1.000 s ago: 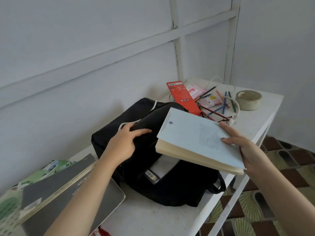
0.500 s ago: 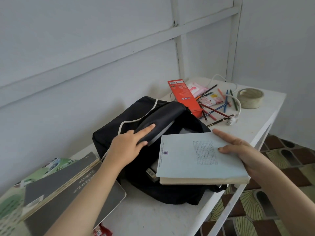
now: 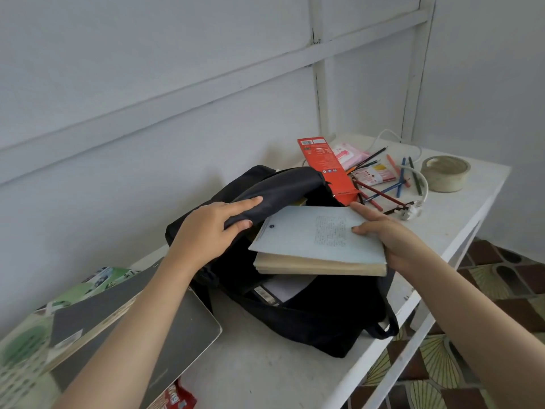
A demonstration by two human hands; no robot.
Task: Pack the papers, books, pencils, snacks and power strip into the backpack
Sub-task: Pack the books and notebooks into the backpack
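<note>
Since earlier, pale-blue book (image 3: 318, 237) has entered backpack (image 3: 324, 317); its print seems illegible.

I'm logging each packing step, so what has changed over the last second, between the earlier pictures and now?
The right hand has lowered the pale blue book from a raised tilt towards the backpack opening, its far end now going under the flap. The left hand still holds the flap up, its grip shifted slightly. The pencils, red box, tape roll and dark books stayed put.
</note>
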